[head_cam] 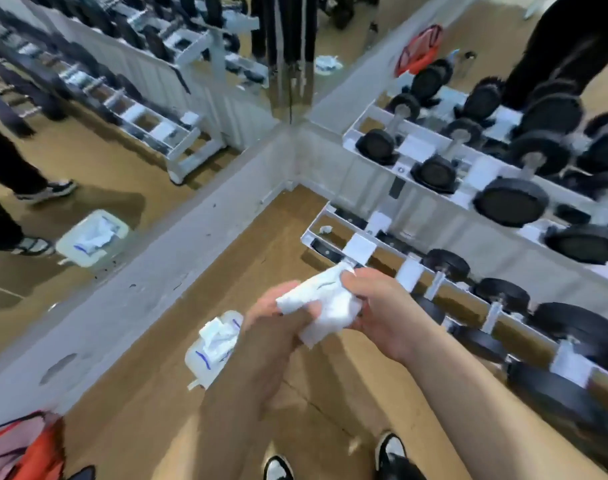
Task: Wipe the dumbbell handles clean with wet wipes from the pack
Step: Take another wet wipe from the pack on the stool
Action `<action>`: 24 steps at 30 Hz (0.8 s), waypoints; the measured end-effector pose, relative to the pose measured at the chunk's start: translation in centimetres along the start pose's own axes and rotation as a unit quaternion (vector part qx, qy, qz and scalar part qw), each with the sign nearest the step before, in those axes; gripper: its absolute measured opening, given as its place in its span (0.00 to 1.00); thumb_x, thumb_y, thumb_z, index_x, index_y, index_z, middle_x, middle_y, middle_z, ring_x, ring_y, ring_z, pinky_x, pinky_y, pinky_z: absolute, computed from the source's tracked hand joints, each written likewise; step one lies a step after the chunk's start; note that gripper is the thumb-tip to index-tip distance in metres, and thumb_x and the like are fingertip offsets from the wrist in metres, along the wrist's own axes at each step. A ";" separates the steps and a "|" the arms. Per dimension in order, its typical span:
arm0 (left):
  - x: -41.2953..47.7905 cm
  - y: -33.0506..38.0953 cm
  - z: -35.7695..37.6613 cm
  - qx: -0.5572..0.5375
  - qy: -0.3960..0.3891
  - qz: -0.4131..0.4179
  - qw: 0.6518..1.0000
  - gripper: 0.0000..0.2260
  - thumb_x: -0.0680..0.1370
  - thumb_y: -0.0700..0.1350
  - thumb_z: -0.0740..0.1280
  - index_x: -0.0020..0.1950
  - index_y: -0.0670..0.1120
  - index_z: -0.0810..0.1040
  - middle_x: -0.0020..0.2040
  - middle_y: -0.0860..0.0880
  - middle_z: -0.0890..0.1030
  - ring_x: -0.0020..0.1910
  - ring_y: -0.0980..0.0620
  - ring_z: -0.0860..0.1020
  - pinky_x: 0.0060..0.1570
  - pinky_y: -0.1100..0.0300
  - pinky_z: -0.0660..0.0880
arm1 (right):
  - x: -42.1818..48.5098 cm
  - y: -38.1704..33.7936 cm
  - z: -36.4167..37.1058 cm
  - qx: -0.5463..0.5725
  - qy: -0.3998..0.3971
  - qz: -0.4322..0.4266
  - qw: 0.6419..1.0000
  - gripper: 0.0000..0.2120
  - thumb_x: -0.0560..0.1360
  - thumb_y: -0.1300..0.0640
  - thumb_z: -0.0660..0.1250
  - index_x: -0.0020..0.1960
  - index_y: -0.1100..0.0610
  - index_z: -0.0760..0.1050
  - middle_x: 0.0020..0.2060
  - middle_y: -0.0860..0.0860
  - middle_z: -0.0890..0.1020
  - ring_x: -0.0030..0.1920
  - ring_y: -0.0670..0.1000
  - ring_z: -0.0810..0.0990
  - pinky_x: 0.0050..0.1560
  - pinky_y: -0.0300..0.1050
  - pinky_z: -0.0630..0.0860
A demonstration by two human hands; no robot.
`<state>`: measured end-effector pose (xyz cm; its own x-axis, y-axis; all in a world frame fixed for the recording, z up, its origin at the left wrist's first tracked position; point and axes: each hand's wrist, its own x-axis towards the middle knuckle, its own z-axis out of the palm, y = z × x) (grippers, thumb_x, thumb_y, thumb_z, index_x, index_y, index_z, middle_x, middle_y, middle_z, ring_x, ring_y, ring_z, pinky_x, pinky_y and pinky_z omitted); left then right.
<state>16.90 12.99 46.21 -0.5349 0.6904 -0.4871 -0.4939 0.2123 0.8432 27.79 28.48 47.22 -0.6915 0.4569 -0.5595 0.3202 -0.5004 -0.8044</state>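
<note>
- Together, the left hand and right hand both grip a crumpled white wet wipe, near centre.
- Just left of them, an open white plastic wipes pack lies on the wooden floor.
- Black round dumbbells sit on a white metal rack, right.

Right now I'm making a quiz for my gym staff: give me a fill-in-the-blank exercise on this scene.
The left hand and right hand both hold a white ___. The pack lies on the ___. The dumbbells rest on a rack at the person's ___ side.
Missing: wipe; floor; right.
</note>
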 end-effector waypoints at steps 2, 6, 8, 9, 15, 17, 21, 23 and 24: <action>-1.2 0.1 4.6 -0.061 -0.070 -0.021 0.995 0.17 0.77 0.40 0.72 0.64 0.39 0.78 0.56 0.35 0.83 0.53 0.39 0.82 0.51 0.49 0.77 | -4.2 -0.6 -3.4 0.059 0.049 -0.014 0.997 0.18 0.84 0.58 0.62 0.66 0.72 0.75 0.50 0.66 0.85 0.48 0.64 0.85 0.52 0.59 0.81; -3.8 -2.2 16.1 -0.205 -0.121 -0.149 0.960 0.14 0.82 0.39 0.63 0.66 0.36 0.78 0.59 0.34 0.83 0.58 0.40 0.83 0.61 0.47 0.79 | -12.1 -0.3 -11.9 0.131 0.124 -0.046 0.982 0.17 0.84 0.56 0.63 0.68 0.64 0.76 0.57 0.62 0.85 0.56 0.60 0.85 0.56 0.58 0.81; -5.4 -4.4 21.7 -0.190 -0.142 -0.213 0.948 0.11 0.81 0.38 0.65 0.60 0.35 0.80 0.49 0.36 0.86 0.43 0.45 0.87 0.40 0.55 0.84 | -15.9 0.6 -16.4 0.179 0.152 -0.056 0.970 0.19 0.80 0.53 0.67 0.66 0.62 0.78 0.55 0.60 0.86 0.54 0.59 0.84 0.54 0.54 0.80; -6.4 -5.6 24.5 -0.176 -0.162 -0.230 0.943 0.12 0.79 0.40 0.67 0.59 0.35 0.81 0.47 0.36 0.86 0.40 0.45 0.87 0.35 0.55 0.83 | -17.9 1.2 -18.8 0.196 0.167 -0.066 0.964 0.17 0.79 0.53 0.68 0.64 0.61 0.79 0.53 0.60 0.86 0.54 0.59 0.83 0.57 0.56 0.78; -13.1 -14.1 42.4 -0.154 -0.271 -0.272 0.910 0.30 0.80 0.66 0.58 0.67 0.45 0.80 0.52 0.42 0.86 0.41 0.46 0.85 0.39 0.55 0.79 | -31.3 5.8 -35.2 0.209 0.276 -0.071 0.935 0.14 0.83 0.55 0.66 0.48 0.62 0.85 0.49 0.61 0.87 0.54 0.60 0.86 0.61 0.58 0.77; -15.4 -17.0 48.5 -0.086 -0.347 -0.255 0.899 0.22 0.82 0.57 0.63 0.71 0.46 0.77 0.64 0.42 0.82 0.53 0.46 0.83 0.46 0.53 0.78 | -35.5 7.8 -40.8 0.216 0.331 -0.063 0.916 0.13 0.83 0.55 0.66 0.50 0.65 0.82 0.47 0.62 0.84 0.55 0.64 0.84 0.55 0.54 0.76; -18.3 -20.9 59.2 0.006 -0.423 -0.239 0.874 0.19 0.82 0.39 0.65 0.74 0.40 0.72 0.69 0.37 0.77 0.67 0.40 0.77 0.58 0.50 0.78 | -44.2 10.4 -49.1 0.242 0.378 -0.109 0.887 0.15 0.83 0.53 0.66 0.53 0.67 0.81 0.40 0.60 0.84 0.35 0.54 0.84 0.35 0.43 0.78; -19.0 -22.3 63.8 0.055 -0.421 -0.238 0.873 0.17 0.82 0.41 0.66 0.71 0.41 0.75 0.65 0.38 0.81 0.63 0.42 0.80 0.52 0.53 0.80 | -47.5 11.4 -52.5 0.256 0.385 -0.126 0.878 0.16 0.83 0.54 0.66 0.54 0.68 0.81 0.41 0.63 0.85 0.36 0.55 0.85 0.33 0.42 0.79; -19.1 -22.8 65.3 0.086 -0.417 -0.231 0.875 0.16 0.82 0.43 0.66 0.70 0.42 0.76 0.63 0.39 0.82 0.61 0.42 0.82 0.49 0.54 0.80 | -48.6 11.7 -53.7 0.262 0.388 -0.130 0.874 0.16 0.83 0.53 0.67 0.56 0.68 0.81 0.44 0.66 0.85 0.40 0.57 0.85 0.35 0.44 0.80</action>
<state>83.16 40.09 51.13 0.4171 0.7522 -0.5100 -0.3754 0.6537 0.6571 99.89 39.89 54.34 0.0153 0.8644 -0.5025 -0.2643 -0.4812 -0.8358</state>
